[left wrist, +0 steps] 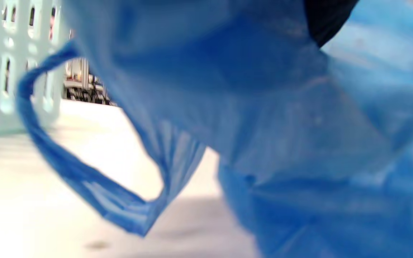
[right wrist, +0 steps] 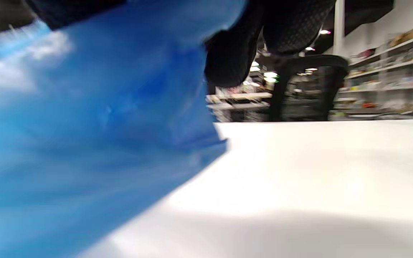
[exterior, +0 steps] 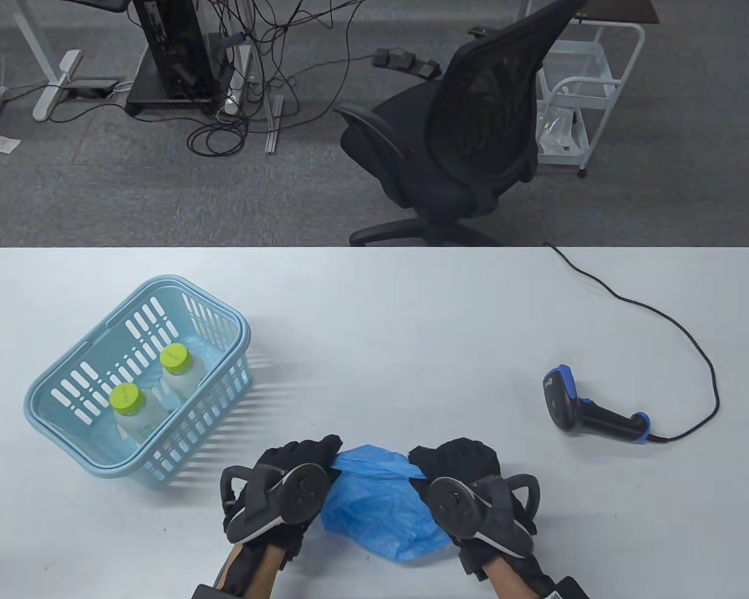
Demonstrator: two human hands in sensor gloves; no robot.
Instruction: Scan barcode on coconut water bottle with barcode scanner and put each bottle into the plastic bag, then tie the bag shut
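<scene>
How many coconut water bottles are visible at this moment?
2. Both stand in the blue basket: one bottle nearer the person, the other bottle just behind it. None visibly in the plastic bag.

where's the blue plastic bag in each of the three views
Table view: the blue plastic bag lies at bottom centre, held between the left hand and the right hand.
Left wrist view: it fills most of the picture, one handle loop hanging at lower left.
Right wrist view: it fills the left half.
Shared landmark: the white table, under the bag in every view.
</scene>
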